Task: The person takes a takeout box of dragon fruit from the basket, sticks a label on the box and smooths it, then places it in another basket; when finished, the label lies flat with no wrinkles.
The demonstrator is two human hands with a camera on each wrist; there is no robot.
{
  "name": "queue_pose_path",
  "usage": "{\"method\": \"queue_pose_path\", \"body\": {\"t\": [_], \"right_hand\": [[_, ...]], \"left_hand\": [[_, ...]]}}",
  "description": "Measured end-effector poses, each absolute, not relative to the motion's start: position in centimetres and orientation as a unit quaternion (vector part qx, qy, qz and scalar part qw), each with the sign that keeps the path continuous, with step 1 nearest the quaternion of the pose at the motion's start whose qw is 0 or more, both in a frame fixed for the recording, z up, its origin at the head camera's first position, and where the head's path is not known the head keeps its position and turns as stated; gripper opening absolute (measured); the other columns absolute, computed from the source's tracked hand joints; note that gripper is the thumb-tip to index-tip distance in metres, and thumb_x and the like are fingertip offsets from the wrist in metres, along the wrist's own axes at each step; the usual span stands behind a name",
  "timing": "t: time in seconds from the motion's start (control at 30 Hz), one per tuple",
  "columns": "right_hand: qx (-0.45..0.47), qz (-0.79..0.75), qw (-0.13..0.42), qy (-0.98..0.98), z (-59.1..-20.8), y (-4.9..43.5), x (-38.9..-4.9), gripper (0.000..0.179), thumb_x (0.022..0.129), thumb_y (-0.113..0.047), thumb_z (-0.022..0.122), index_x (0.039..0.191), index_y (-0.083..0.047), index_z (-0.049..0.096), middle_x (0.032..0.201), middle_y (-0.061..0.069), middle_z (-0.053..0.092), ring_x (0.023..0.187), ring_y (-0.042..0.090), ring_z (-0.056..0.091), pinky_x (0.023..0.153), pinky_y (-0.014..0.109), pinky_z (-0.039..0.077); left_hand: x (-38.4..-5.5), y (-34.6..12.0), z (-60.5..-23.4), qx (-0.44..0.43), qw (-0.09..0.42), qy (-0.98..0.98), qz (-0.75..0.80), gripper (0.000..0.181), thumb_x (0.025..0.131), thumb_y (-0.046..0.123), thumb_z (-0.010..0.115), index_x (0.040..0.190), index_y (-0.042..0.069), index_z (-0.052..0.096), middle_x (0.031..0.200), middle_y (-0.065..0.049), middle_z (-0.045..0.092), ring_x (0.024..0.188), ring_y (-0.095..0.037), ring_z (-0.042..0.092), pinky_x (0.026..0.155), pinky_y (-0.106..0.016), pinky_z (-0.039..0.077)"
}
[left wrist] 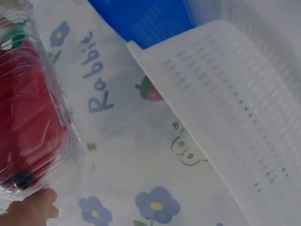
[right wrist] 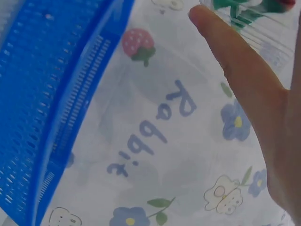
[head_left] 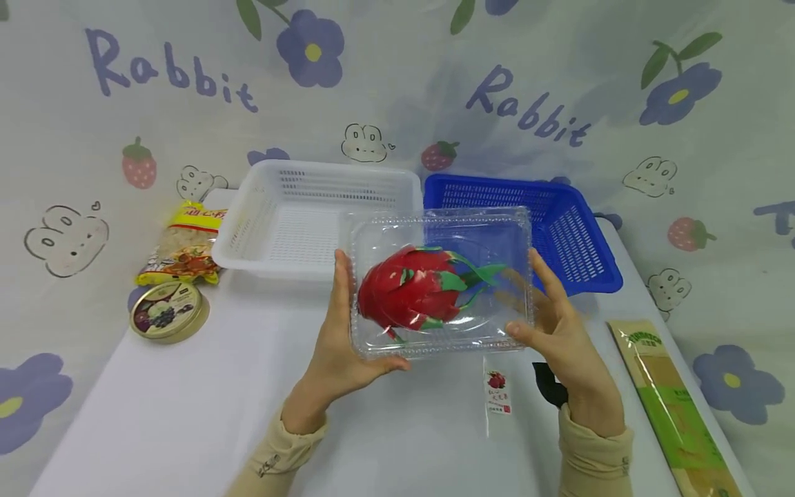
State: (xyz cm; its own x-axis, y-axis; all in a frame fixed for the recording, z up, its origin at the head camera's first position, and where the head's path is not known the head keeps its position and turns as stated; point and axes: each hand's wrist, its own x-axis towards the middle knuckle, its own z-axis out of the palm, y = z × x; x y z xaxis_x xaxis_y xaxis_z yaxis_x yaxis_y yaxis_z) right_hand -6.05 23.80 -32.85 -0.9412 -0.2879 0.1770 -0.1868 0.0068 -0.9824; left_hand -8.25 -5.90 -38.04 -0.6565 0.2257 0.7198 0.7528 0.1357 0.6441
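Observation:
Both hands hold up a clear plastic box [head_left: 497, 238] above the white table, between them. Inside it a red dragon fruit [head_left: 410, 290] with green tips lies on its side. My left hand [head_left: 341, 359] grips the box's left end, its thumb along the near edge. At the right end my right hand [head_left: 568, 352] holds the box, thumb on the near corner and fingers on the side. In the left wrist view, the dragon fruit [left wrist: 33, 108] shows through the ribbed plastic. Only a corner of the box [right wrist: 277, 52] appears in the right wrist view.
Behind the box stand a white basket [head_left: 248, 207] and a blue basket [head_left: 596, 241]. At left are a yellow food bag [head_left: 186, 245] and a round tin [head_left: 168, 310]. A dragon-fruit label [head_left: 497, 393], a black leaf-shaped piece [head_left: 548, 383] and a long green-brown packet [head_left: 673, 407] lie nearer right.

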Motion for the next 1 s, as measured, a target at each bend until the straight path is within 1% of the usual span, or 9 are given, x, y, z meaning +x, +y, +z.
{"method": "queue_pose_path", "body": {"t": [0.1, 0.2, 0.3, 0.37, 0.43, 0.53, 0.7, 0.8, 1.0], "right_hand": [[-0.17, -0.651, 0.052, 0.738, -33.8, 23.3, -5.4, 0.096, 0.088, 0.011, 0.059, 0.157, -0.025, 0.003, 0.154, 0.033, 0.017, 0.126, 0.002, 0.05, 0.082, 0.029, 0.057], [-0.163, -0.626, 0.061, 0.76, -35.0, 22.8, -4.5, 0.099, 0.087, 0.01, 0.062, 0.157, -0.024, 0.001, 0.151, 0.037, 0.021, 0.13, 0.026, 0.052, 0.079, 0.028, 0.058], [-0.141, -0.614, 0.08, 0.773, -36.1, 22.3, -3.5, 0.101, 0.086, 0.007, 0.066, 0.157, -0.024, 0.001, 0.151, 0.037, 0.022, 0.128, 0.053, 0.043, 0.077, 0.028, 0.059], [-0.122, -0.621, 0.104, 0.767, -36.9, 21.8, -3.0, 0.103, 0.085, 0.004, 0.067, 0.157, -0.026, 0.0, 0.151, 0.037, 0.021, 0.127, 0.063, 0.036, 0.075, 0.03, 0.059], [-0.101, -0.626, 0.126, 0.763, -37.5, 21.4, -2.5, 0.103, 0.085, 0.001, 0.069, 0.157, -0.028, 0.0, 0.152, 0.036, 0.021, 0.128, 0.064, 0.035, 0.075, 0.03, 0.059], [-0.082, -0.634, 0.147, 0.755, -38.3, 20.8, -2.1, 0.104, 0.084, 0.0, 0.07, 0.157, -0.028, 0.001, 0.153, 0.036, 0.02, 0.13, 0.062, 0.034, 0.073, 0.031, 0.059], [-0.053, -0.633, 0.178, 0.752, -39.0, 20.2, -1.7, 0.103, 0.085, -0.003, 0.071, 0.157, -0.028, 0.0, 0.152, 0.038, 0.019, 0.129, 0.061, 0.036, 0.069, 0.033, 0.06], [-0.035, -0.626, 0.197, 0.754, -39.4, 19.9, -1.5, 0.102, 0.086, -0.008, 0.071, 0.156, -0.03, 0.001, 0.151, 0.04, 0.016, 0.128, 0.062, 0.035, 0.069, 0.035, 0.06], [-0.037, -0.621, 0.213, 0.754, -40.1, 19.8, -1.4, 0.099, 0.088, -0.008, 0.069, 0.156, -0.029, 0.0, 0.148, 0.043, 0.018, 0.127, 0.062, 0.037, 0.068, 0.034, 0.06]], "left_hand": [[-7.4, -7.0, -38.4, -0.334, 0.212, -0.727, -0.562, 0.132, 0.067, 0.055, 0.08, 0.151, -0.008, 0.0, 0.162, -0.024, 0.004, 0.146, -0.043, 0.017, 0.118, -0.028, 0.028], [-6.3, -7.9, -39.1, -0.308, 0.168, -0.749, -0.561, 0.134, 0.064, 0.059, 0.079, 0.154, -0.001, 0.0, 0.164, -0.017, 0.003, 0.149, -0.038, 0.013, 0.119, -0.029, 0.025], [-5.3, -8.7, -40.2, -0.271, 0.107, -0.766, -0.573, 0.138, 0.059, 0.059, 0.081, 0.156, 0.009, -0.002, 0.165, -0.009, 0.002, 0.151, -0.032, 0.01, 0.118, -0.047, 0.026], [-4.6, -9.2, -40.9, -0.241, 0.066, -0.773, -0.582, 0.14, 0.057, 0.052, 0.087, 0.157, 0.015, -0.004, 0.165, -0.004, 0.001, 0.151, -0.031, 0.009, 0.113, -0.06, 0.027], [-4.1, -9.6, -41.4, -0.22, 0.043, -0.778, -0.587, 0.141, 0.056, 0.04, 0.092, 0.157, 0.017, -0.003, 0.165, -0.003, 0.002, 0.151, -0.035, 0.01, 0.106, -0.069, 0.028], [-3.5, -10.2, -42.0, -0.2, 0.026, -0.792, -0.576, 0.142, 0.054, 0.027, 0.094, 0.157, 0.018, -0.003, 0.165, -0.005, 0.004, 0.15, -0.037, 0.012, 0.104, -0.072, 0.029], [-3.1, -10.7, -42.3, -0.183, 0.009, -0.805, -0.564, 0.142, 0.053, 0.019, 0.094, 0.157, 0.019, -0.003, 0.165, -0.004, 0.005, 0.15, -0.034, 0.012, 0.105, -0.07, 0.027], [-2.9, -10.9, -42.6, -0.165, -0.009, -0.809, -0.564, 0.141, 0.054, 0.014, 0.093, 0.157, 0.022, -0.003, 0.165, -0.003, 0.004, 0.15, -0.039, 0.011, 0.106, -0.071, 0.025], [-2.6, -11.0, -43.3, -0.143, -0.026, -0.812, -0.566, 0.139, 0.056, 0.015, 0.093, 0.157, 0.023, -0.003, 0.165, -0.006, 0.005, 0.148, -0.045, 0.011, 0.105, -0.072, 0.025]]}}
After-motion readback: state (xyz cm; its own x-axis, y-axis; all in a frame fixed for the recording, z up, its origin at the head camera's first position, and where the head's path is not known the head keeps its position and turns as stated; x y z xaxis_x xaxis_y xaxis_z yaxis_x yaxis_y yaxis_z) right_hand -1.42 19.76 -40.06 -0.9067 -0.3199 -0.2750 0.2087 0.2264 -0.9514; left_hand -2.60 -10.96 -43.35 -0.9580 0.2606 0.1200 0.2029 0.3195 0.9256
